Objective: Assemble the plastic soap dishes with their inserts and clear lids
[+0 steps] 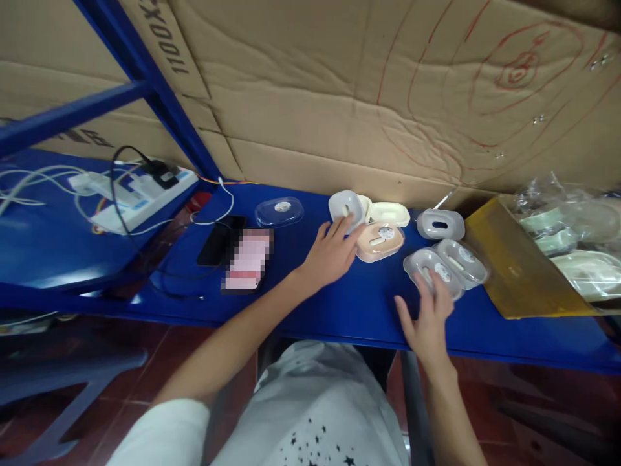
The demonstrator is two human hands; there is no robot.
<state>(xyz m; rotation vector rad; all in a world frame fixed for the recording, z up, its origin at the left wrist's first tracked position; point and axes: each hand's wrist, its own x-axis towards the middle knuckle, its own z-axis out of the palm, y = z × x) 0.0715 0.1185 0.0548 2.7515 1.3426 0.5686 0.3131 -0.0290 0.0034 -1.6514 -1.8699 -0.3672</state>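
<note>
My left hand [334, 252] reaches over the table with its fingers stretched out. Its fingertips rest at the near edge of a small light-grey oval plastic box [345, 202], which leans against a cream one. Right beside the thumb lies a peach box [381, 243] with a clear cover and a round sticker. Behind that is a cream box [389, 213]. My right hand [429, 314] has its thumb spread away, and its fingertips touch a grey box with a clear cover [427, 262]. Another covered grey box [463, 259] adjoins it. An uncovered grey piece with an oval slot [441, 224] sits behind.
A clear plastic cover [279, 211] lies left of the boxes on the blue table [310, 310]. Nearby are a dark phone [220, 243] and a pixelated pink item [249, 259]. An open cardboard carton [514, 272] holds bagged pieces. Further left, cables surround a power strip [145, 200].
</note>
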